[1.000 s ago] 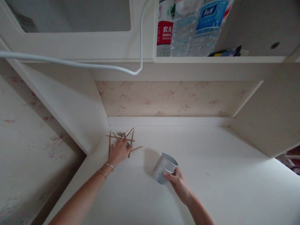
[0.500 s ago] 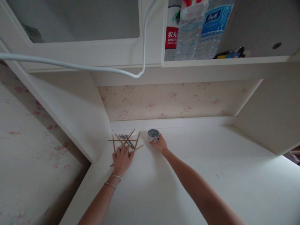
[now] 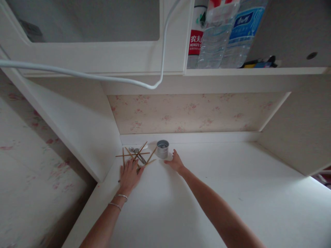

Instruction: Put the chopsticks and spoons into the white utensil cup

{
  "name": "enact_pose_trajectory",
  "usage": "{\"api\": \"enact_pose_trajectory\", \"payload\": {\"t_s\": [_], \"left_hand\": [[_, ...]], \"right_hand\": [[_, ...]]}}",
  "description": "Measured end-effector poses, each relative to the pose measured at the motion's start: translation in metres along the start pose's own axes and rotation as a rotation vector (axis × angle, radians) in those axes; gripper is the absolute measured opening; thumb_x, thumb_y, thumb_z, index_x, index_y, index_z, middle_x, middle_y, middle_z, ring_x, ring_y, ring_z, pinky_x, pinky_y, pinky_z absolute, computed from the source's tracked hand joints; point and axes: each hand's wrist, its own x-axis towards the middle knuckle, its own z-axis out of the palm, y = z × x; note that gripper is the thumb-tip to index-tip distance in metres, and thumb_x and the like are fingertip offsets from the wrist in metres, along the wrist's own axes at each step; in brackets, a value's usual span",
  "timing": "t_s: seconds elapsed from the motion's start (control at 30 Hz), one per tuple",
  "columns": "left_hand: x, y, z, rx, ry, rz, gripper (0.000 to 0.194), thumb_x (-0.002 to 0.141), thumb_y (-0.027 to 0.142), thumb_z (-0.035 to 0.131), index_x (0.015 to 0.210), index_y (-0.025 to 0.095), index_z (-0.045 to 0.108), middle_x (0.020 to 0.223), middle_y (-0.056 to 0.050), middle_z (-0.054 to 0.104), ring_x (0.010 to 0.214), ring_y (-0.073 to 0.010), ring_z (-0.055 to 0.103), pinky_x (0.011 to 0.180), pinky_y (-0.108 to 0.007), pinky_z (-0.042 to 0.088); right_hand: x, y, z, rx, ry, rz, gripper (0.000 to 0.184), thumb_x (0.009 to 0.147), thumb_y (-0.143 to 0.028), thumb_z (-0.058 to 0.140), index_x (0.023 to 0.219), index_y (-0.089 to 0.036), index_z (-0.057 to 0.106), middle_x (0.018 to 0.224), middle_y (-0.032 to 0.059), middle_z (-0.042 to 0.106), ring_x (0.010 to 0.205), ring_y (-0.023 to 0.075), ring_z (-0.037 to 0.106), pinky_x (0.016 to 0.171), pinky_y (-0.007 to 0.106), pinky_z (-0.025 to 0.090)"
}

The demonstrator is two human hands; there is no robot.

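A grey metal cylinder with holes in its bottom (image 3: 162, 150) stands upright on the white desktop (image 3: 207, 193), near the back edge. Just right of it, my right hand (image 3: 176, 162) is open, thumb and fingers apart, with a small gap to the cylinder. My left hand (image 3: 130, 174) lies open and flat over the near side of a loose pile of chopsticks (image 3: 151, 155) and metal spoons (image 3: 141, 159). The chopsticks cross each other at several angles. What lies beneath my left palm is hidden.
A white cable (image 3: 108, 78) hangs in front of the cabinet door (image 3: 103, 58). On the shelf above stand plastic bottles (image 3: 214, 41). A white side panel (image 3: 77, 113) borders the desk at left, another panel (image 3: 297, 131) at right.
My right hand has let go of the metal cylinder, which now stands a little further left, closer to the chopsticks. My left hand stays on the pile. The view has shifted slightly.
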Motion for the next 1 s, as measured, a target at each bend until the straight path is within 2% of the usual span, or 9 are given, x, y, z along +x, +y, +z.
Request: {"api": "enact_pose_trajectory", "payload": {"t_s": [0.13,0.23,0.3,0.33,0.4,0.5,0.57,0.7,1.0], "left_hand": [[-0.016,0.01,-0.011,-0.084,0.068,0.066,0.046,0.093,0.044,0.035,0.127,0.017,0.052,0.139,-0.014,0.047,0.134,-0.0284,0.033,0.114,-0.048,0.021],[-0.038,0.038,-0.019,-0.286,0.076,0.125,0.036,0.092,0.038,0.038,0.118,0.02,0.055,0.127,-0.012,0.055,0.126,-0.0244,0.043,0.112,-0.04,0.028],[-0.055,0.068,-0.022,-0.499,0.034,0.122,0.028,0.092,0.038,0.039,0.109,0.024,0.056,0.114,-0.009,0.061,0.112,-0.0217,0.054,0.102,-0.035,0.039],[-0.064,0.084,-0.022,-0.616,-0.013,0.101,0.025,0.092,0.04,0.039,0.101,0.024,0.057,0.103,-0.007,0.064,0.1,-0.02,0.059,0.092,-0.032,0.045],[-0.079,0.117,-0.02,-0.82,-0.184,0.049,0.029,0.091,0.047,0.038,0.083,0.025,0.055,0.076,-0.002,0.063,0.072,-0.0167,0.059,0.068,-0.027,0.048],[-0.095,0.154,-0.011,-0.97,-0.351,0.041,0.04,0.091,0.05,0.036,0.065,0.023,0.049,0.061,0.001,0.057,0.061,-0.0147,0.054,0.057,-0.025,0.041],[-0.1,0.167,-0.004,-0.992,-0.37,0.042,0.043,0.091,0.05,0.037,0.061,0.022,0.047,0.059,0.001,0.055,0.06,-0.0143,0.052,0.057,-0.025,0.037],[-0.103,0.168,0.003,-0.999,-0.349,0.056,0.044,0.091,0.049,0.037,0.061,0.019,0.047,0.058,0.002,0.052,0.059,-0.0133,0.049,0.057,-0.025,0.034],[-0.107,0.163,0.0,-1.021,-0.347,0.058,0.042,0.092,0.046,0.039,0.061,0.019,0.048,0.058,0.002,0.05,0.059,-0.0124,0.046,0.057,-0.024,0.031]], "right_hand": [[-0.057,0.008,-0.035,0.018,-0.038,0.08,0.071,0.068,-0.033,0.069,0.13,-0.017,0.04,0.114,0.0134,0.058,0.085,0.0218,0.063,0.068,0.032,0.05],[-0.111,0.01,-0.054,0.036,-0.088,0.077,0.049,0.078,-0.037,0.061,0.122,-0.021,0.047,0.089,0.0029,0.064,0.061,0.0149,0.058,0.054,0.026,0.044],[-0.144,0.011,-0.06,0.03,-0.137,0.049,0.027,0.084,-0.039,0.057,0.103,-0.02,0.058,0.065,-0.0027,0.057,0.052,0.0125,0.049,0.049,0.023,0.035],[-0.158,0.012,-0.061,0.004,-0.145,0.033,0.023,0.086,-0.04,0.054,0.09,-0.019,0.062,0.058,-0.0041,0.051,0.05,0.0115,0.045,0.048,0.023,0.031],[-0.179,0.012,-0.061,-0.078,-0.176,-0.003,0.027,0.088,-0.039,0.052,0.077,-0.017,0.063,0.05,-0.0056,0.044,0.047,0.01,0.038,0.047,0.023,0.025],[-0.19,0.01,-0.062,-0.17,-0.222,-0.088,0.019,0.086,-0.027,0.052,0.074,-0.016,0.062,0.052,-0.0048,0.048,0.049,0.0094,0.039,0.048,0.022,0.026],[-0.19,0.009,-0.064,-0.188,-0.245,-0.146,0.013,0.082,-0.017,0.051,0.072,-0.016,0.06,0.058,-0.0035,0.053,0.052,0.0094,0.043,0.051,0.022,0.029],[-0.185,0.009,-0.066,-0.219,-0.278,-0.176,0.012,0.079,-0.013,0.049,0.07,-0.016,0.056,0.059,-0.0037,0.053,0.053,0.009,0.042,0.051,0.02,0.029],[-0.189,0.005,-0.067,-0.248,-0.307,-0.193,0.012,0.08,-0.014,0.049,0.07,-0.017,0.054,0.061,-0.0026,0.055,0.054,0.0096,0.043,0.052,0.02,0.03]]}}
